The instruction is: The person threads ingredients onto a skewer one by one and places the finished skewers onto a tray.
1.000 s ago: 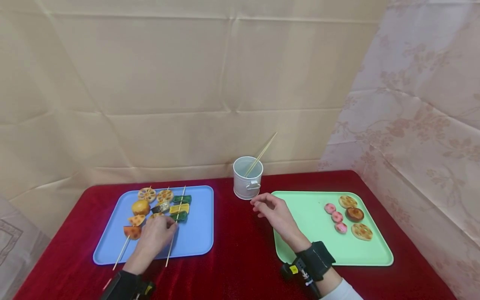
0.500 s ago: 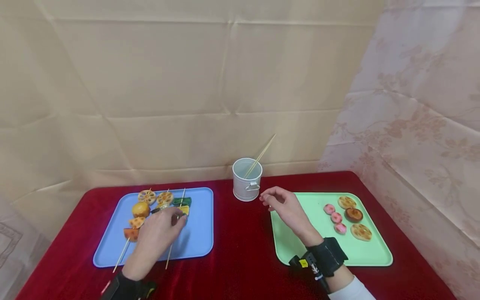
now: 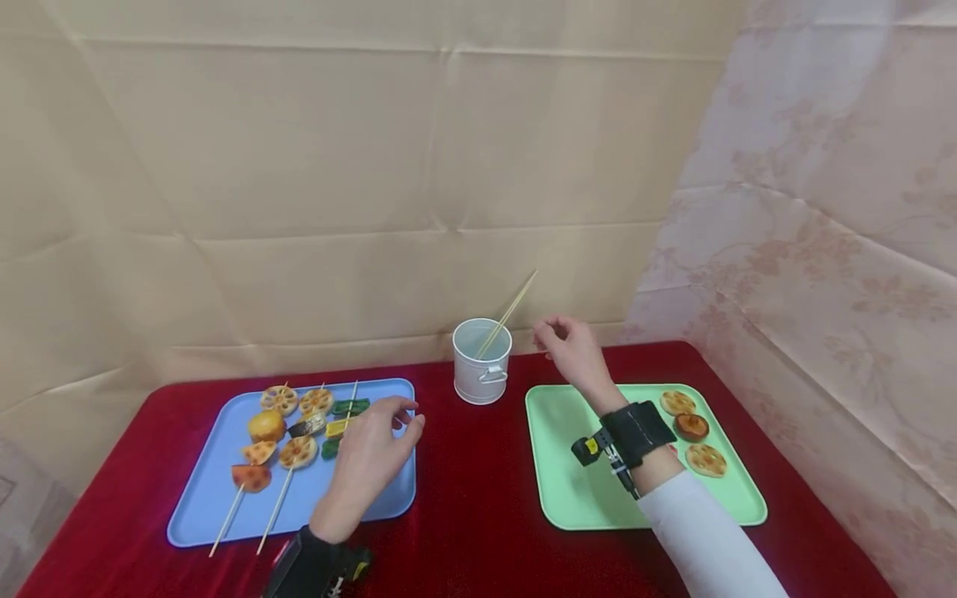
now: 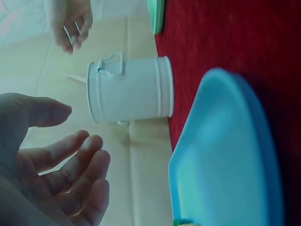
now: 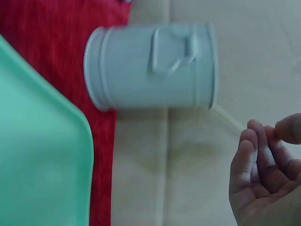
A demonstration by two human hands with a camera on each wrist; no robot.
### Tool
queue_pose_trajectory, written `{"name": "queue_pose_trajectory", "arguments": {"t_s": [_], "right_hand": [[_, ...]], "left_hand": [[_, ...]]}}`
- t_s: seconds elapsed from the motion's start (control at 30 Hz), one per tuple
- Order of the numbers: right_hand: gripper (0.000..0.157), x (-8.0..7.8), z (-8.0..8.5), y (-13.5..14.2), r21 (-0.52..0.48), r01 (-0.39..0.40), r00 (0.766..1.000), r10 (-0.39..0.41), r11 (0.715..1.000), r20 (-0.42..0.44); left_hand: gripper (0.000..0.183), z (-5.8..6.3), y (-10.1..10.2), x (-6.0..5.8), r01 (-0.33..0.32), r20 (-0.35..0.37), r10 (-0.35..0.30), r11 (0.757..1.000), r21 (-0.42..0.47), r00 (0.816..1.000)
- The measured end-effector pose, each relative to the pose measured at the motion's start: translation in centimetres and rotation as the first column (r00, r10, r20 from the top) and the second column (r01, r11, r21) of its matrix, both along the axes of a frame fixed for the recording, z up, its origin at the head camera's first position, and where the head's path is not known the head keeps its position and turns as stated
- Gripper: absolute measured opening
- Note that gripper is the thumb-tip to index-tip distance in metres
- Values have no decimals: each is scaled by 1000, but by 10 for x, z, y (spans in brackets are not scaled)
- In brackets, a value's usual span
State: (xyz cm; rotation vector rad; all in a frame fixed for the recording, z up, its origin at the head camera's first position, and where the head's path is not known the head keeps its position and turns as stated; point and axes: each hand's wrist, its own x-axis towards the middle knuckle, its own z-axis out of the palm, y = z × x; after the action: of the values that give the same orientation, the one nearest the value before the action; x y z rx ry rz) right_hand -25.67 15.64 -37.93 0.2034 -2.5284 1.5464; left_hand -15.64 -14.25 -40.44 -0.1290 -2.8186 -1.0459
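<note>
In the head view my left hand (image 3: 374, 453) hovers over the right part of the blue tray (image 3: 399, 498), thumb and fingers apart, holding nothing. It hides the lower part of a skewer with green and yellow pieces (image 3: 340, 427). To its left lie two more skewers, one with a lotus root slice, a yellow round piece (image 3: 267, 426) and orange pieces, the other with browned slices (image 3: 298, 453) and a dark piece. My right hand (image 3: 579, 357), fingers loosely bent and holding nothing, is raised right of the white metal bucket (image 3: 478, 382), near the thin bamboo sticks (image 3: 508, 316) leaning in it.
A green tray (image 3: 553, 498) stands at the right. On its far side lie browned slices (image 3: 706, 460) and a brown mushroom cap (image 3: 691, 427); my right forearm covers part of it. Red cloth (image 3: 471, 482) covers the table, and a beige curtain (image 3: 299, 208) hangs behind.
My left hand has let go of the green-and-yellow skewer and lifted away to the right. My right hand has risen forward toward the sticks in the bucket, its forearm now hiding the pink pieces.
</note>
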Motion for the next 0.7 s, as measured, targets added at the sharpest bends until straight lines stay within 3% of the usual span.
{"name": "queue_pose_trajectory", "arguments": {"t_s": [0.3, 0.7], "right_hand": [[35, -37, 3, -6, 118, 46, 999, -48, 992, 14], [36, -56, 3, -16, 9, 36, 992, -37, 999, 121]], "left_hand": [[24, -9, 10, -5, 31, -5, -31, 999, 44, 1000], [25, -15, 17, 1, 33, -12, -33, 998, 47, 999]]}}
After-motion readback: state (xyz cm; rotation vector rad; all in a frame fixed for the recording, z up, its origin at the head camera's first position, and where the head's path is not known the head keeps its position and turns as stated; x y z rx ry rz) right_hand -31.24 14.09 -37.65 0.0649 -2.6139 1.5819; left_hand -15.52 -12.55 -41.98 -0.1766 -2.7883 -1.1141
